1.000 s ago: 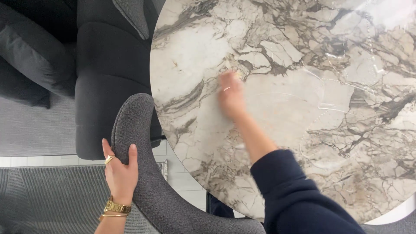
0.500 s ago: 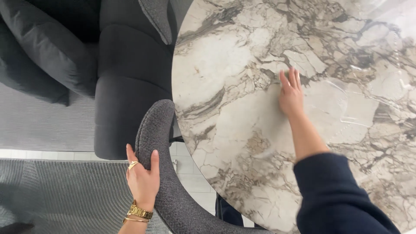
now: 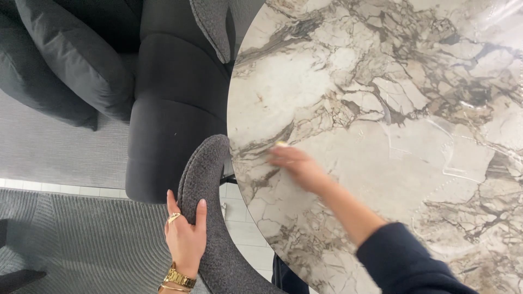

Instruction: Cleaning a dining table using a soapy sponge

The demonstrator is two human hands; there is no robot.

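My left hand (image 3: 186,235), wearing a gold ring and a gold watch, grips the curved top edge of a grey textured chair back (image 3: 210,179) at the lower left. My right hand (image 3: 297,165), in a dark blue sleeve, lies low on the round marble table (image 3: 414,71) near its left edge. It is blurred by motion. A small pale yellow bit shows at its fingertips; I cannot tell whether it holds anything. Faint wet streaks arc across the tabletop to the right of the hand.
A dark grey armchair (image 3: 169,109) stands against the table's left side, with a dark cushion (image 3: 71,60) beside it. A grey ribbed rug (image 3: 81,239) and a strip of white floor tiles (image 3: 65,189) lie below.
My right hand has swept from the middle of the tabletop back toward the left edge and nearer to me. The view has shifted left. My left hand keeps its grip on the chair back.
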